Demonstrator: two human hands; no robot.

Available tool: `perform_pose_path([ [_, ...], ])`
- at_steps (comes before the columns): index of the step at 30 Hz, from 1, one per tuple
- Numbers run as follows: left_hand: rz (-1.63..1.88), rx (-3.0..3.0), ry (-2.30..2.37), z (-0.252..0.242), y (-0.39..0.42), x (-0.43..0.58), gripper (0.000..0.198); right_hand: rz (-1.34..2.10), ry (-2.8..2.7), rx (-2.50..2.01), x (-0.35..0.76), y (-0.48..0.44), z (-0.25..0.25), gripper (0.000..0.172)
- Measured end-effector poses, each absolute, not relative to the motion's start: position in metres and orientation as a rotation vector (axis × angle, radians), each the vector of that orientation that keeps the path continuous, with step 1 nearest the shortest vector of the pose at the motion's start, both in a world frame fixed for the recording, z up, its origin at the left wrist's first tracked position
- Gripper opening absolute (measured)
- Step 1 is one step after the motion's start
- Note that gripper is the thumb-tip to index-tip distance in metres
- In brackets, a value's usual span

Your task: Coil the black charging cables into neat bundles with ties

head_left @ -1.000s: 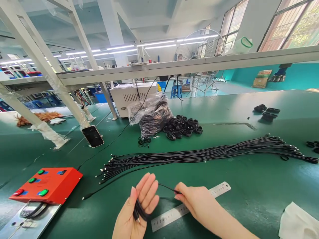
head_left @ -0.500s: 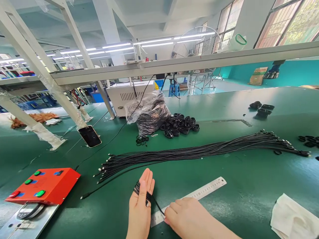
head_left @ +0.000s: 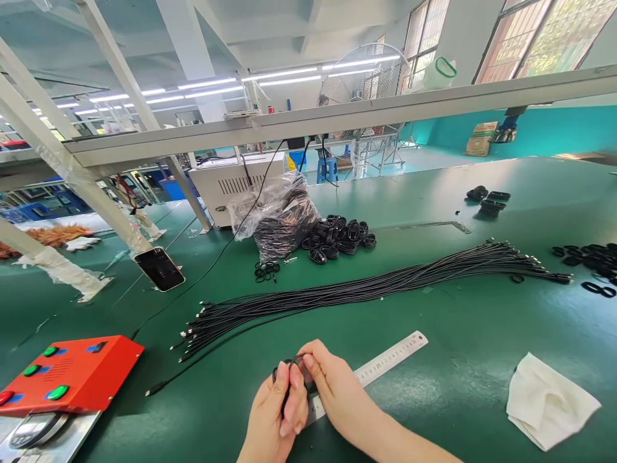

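One thin, flexible black cable [head_left: 297,357], partly looped, is located in the hands above the near side of the smooth green table [head_left: 448,411]. Left hand [head_left: 277,408]: fingers curled closed around the loops. Right hand [head_left: 335,386]: thumb and fingers pinched on the same cable. A flat, graduated metal ruler [head_left: 393,357] lies diagonally, partly covered by the hands. Beyond it extends a long cable bundle [head_left: 357,288]. A creased white cloth [head_left: 549,402] lies right; a red sloped control box [head_left: 81,373], left. Toward the far edge, a crumpled transparent bag [head_left: 277,225] contains dark, unidentifiable items beside coiled cables [head_left: 337,239].
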State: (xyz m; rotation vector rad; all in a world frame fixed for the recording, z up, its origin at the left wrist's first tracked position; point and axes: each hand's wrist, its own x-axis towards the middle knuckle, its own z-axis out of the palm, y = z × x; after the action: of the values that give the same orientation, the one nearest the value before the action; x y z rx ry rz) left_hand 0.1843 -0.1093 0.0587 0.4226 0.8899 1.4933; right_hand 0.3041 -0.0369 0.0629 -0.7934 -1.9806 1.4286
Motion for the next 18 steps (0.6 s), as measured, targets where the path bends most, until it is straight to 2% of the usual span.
perform_pose_path([
  [5, 1.625, 0.218, 0.954, 0.052, -0.106, 0.183, 0.015, 1.806, -1.88, -0.69, 0.305, -0.048, 0.065, 0.028],
  [9, 1.607, 0.167, 0.904, 0.056, -0.111, 0.185, 0.022, 2.026, -1.716, -0.693, 0.309, -0.044, 0.07, 0.02],
  [10, 1.593, 0.167, 0.885, 0.057, -0.112, 0.185, 0.022, 2.093, -1.663, -0.679, 0.31, -0.042, 0.07, 0.022],
  [14, 1.586, 0.175, 0.878, 0.061, -0.109, 0.183, 0.02, 2.376, -1.425, -0.513, 0.312, -0.041, 0.07, 0.056],
  [16, 1.568, 0.191, 0.938, 0.06, -0.107, 0.182, 0.021, 2.449, -1.351, -0.444, 0.31, -0.045, 0.068, 0.059],
  [18, 1.524, 0.225, 1.021, 0.058, -0.106, 0.183, 0.025, 2.451, -1.297, -0.403, 0.306, -0.05, 0.062, 0.054],
])
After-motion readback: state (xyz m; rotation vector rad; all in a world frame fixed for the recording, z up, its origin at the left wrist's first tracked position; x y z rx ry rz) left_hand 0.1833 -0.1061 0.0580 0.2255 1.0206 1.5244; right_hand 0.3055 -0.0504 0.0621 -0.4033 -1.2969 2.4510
